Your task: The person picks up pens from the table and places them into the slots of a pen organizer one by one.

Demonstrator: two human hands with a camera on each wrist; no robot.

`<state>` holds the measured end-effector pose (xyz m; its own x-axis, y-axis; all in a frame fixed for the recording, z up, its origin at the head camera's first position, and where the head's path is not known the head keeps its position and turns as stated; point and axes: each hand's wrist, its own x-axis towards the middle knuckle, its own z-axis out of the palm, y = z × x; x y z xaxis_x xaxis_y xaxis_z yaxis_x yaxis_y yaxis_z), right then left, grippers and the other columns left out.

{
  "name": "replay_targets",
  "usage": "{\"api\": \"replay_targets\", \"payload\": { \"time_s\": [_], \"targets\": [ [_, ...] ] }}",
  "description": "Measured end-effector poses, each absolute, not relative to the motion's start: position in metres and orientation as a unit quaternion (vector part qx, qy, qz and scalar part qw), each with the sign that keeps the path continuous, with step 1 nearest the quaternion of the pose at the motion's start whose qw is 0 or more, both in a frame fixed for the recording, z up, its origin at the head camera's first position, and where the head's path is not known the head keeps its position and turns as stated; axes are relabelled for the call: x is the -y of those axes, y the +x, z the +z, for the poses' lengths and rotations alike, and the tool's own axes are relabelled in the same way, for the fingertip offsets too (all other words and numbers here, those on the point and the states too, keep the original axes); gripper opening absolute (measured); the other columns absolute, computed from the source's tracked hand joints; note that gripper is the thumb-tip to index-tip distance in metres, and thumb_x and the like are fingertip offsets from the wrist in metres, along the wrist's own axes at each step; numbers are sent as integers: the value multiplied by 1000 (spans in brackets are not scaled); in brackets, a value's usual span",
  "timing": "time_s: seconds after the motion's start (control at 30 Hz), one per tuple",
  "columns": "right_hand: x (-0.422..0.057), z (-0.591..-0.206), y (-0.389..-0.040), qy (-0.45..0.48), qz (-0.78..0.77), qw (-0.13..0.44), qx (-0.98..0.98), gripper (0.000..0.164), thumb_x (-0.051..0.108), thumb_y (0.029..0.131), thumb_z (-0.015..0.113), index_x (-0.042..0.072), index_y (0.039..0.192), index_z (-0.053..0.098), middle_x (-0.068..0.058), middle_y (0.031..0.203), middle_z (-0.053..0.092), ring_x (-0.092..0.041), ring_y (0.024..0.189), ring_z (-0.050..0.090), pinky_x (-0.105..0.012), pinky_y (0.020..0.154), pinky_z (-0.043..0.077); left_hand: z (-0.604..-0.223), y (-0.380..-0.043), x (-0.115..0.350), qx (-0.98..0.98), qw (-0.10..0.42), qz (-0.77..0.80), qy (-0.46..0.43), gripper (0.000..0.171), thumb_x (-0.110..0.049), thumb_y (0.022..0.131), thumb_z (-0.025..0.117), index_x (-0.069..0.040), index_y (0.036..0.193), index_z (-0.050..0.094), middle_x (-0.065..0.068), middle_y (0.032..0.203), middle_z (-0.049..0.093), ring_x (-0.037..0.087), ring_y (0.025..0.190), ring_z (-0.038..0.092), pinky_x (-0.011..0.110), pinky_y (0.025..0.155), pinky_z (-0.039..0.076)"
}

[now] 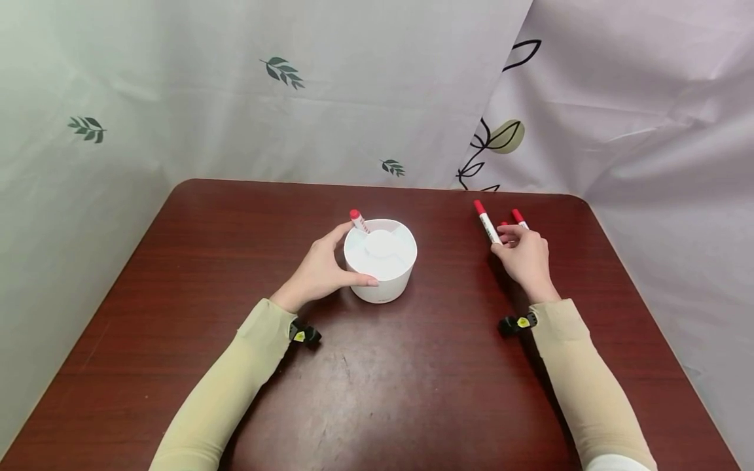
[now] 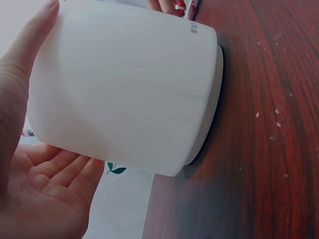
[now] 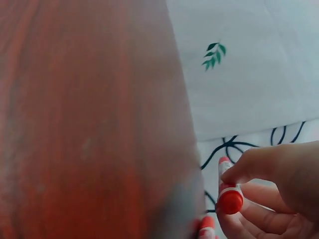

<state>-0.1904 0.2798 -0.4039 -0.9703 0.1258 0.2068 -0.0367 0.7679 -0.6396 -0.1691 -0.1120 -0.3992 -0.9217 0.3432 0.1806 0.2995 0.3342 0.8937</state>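
Note:
My left hand point(image 1: 321, 271) grips a white round pen holder point(image 1: 383, 288) on the table, thumb on its near side and fingers round the far left. The left wrist view shows the holder's smooth wall point(image 2: 124, 89) between thumb and fingers. A red-capped marker point(image 1: 359, 220) stands tilted in a compartment at its left rim. Over to the right, my right hand point(image 1: 526, 258) pinches a white marker point(image 1: 487, 222) with a red cap, tilted up and leftward. In the right wrist view, the thumb presses this marker point(image 3: 231, 198) against the fingers, its red end facing the camera.
Another red-capped marker point(image 1: 519, 218) lies behind my right hand, partly hidden, with one more red tip point(image 1: 503, 224) beside it. The brown table point(image 1: 383, 386) ends at the back against a pale leaf-patterned curtain point(image 1: 330, 124).

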Motion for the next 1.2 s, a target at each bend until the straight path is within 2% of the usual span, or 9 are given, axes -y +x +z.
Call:
{"api": "replay_targets", "payload": {
  "time_s": [0.2,0.37,0.43,0.53,0.67,0.83,1.0,1.2],
  "targets": [
    [-276,-393,-189,-13,363,150,919,31,4,87,71,-2,117,73,-18,97,73,-21,80,68,-13,65,45,-399,-169,112,-819,18,539,197,104,-32,62,101,-20,150,47,-2,134,61,15,120,57,42,105,39],
    [-272,-386,-187,-6,381,164,910,28,6,87,72,1,114,75,-17,96,74,-1,72,62,-10,66,47,-399,-169,112,-821,18,535,199,104,-35,61,101,-20,149,48,-4,132,61,13,118,57,42,104,40],
    [-270,-384,-185,-1,393,161,905,27,6,87,72,2,114,76,-16,96,74,3,72,62,-11,68,48,-399,-169,112,-821,17,535,199,104,-37,61,101,-20,149,48,-4,133,61,13,119,57,43,104,41],
    [-268,-379,-182,11,409,150,900,27,8,89,73,2,115,76,-15,98,74,-1,74,64,-12,70,50,-399,-169,113,-821,17,535,199,104,-38,61,100,-20,149,48,-5,134,60,13,119,56,43,104,41],
    [-264,-375,-177,21,422,146,895,23,10,90,73,5,113,77,-11,92,72,-7,72,64,-15,66,49,-398,-169,112,-821,17,535,199,103,-37,62,100,-20,149,48,-6,135,59,14,120,56,43,103,42],
    [-258,-370,-175,27,451,159,878,19,10,90,74,5,108,79,-3,86,69,-3,69,66,-14,66,51,-399,-169,112,-821,17,535,199,103,-36,62,100,-20,149,48,-6,135,59,14,120,56,43,104,41],
    [-247,-356,-170,31,498,163,851,22,8,89,76,-2,109,76,4,84,69,-1,71,65,-13,69,52,-400,-170,113,-823,16,532,198,104,-35,62,100,-18,150,47,-5,137,58,15,121,56,43,104,41],
    [-241,-345,-170,46,559,191,806,25,9,89,79,-2,110,76,2,90,71,-11,78,65,-16,75,54,-400,-170,113,-824,15,530,199,104,-35,62,100,-18,150,47,-5,135,59,14,120,56,42,104,41]
  ]
}}
